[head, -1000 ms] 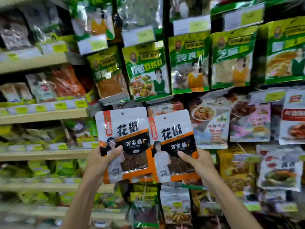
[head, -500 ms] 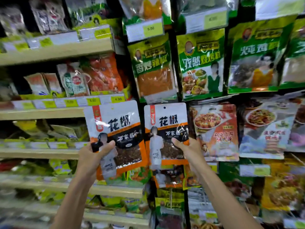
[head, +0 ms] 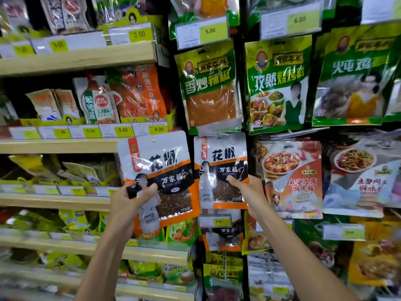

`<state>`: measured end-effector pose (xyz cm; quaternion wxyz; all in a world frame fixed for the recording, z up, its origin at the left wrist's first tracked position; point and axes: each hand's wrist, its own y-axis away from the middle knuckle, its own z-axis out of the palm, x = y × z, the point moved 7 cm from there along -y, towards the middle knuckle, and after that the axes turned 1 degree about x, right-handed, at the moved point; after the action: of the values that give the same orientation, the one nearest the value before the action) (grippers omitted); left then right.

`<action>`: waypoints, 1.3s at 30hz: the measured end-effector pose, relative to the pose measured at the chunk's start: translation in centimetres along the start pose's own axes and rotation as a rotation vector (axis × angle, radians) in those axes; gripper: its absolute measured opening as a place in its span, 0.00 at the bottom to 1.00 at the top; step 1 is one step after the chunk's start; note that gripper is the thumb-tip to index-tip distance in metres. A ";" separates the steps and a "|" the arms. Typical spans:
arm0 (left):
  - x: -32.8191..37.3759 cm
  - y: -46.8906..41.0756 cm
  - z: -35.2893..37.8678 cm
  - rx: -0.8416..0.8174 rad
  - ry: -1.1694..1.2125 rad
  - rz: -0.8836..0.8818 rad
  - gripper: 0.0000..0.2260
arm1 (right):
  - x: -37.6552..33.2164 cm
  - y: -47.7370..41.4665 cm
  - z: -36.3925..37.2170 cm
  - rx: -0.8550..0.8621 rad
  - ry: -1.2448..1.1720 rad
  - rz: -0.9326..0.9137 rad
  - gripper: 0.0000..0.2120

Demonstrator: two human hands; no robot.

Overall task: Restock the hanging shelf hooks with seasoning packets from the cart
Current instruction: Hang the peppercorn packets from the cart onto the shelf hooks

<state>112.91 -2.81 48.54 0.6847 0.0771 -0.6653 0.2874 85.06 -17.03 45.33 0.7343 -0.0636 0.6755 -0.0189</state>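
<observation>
We hold two peppercorn packets upright, long axes vertical. Our left hand (head: 128,200) grips the left packet (head: 158,166) at its lower left corner, thumb across the front, and this packet tilts slightly. Our right hand (head: 245,190) pinches the right packet (head: 221,161) at its lower right edge. That packet rises straight above the hand, its top just under the green chilli packet (head: 208,88). We cannot make out the hook. We judge it lies above and beyond the right hand, the nearer one
</observation>
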 end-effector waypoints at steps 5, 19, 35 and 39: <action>-1.1 -0.5 0.6 -0.014 -0.017 -0.019 0.12 | 0.7 -4.1 1.4 -0.001 -0.035 0.043 0.25; -5.4 1.1 5.1 -0.177 -0.109 -0.150 0.23 | 2.3 5.1 0.4 0.062 -0.030 -0.109 0.20; 8.5 -2.2 7.3 0.423 -1.009 1.052 0.11 | -0.1 3.1 -1.6 0.052 -0.010 -0.116 0.12; 7.8 -5.1 7.9 0.432 -1.161 1.131 0.12 | -0.8 1.6 -2.0 0.090 -0.014 -0.121 0.17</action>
<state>108.23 -8.58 58.18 -0.0438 -0.0030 -0.7809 0.6232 82.86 -15.45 45.80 0.7385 -0.0714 0.6639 -0.0931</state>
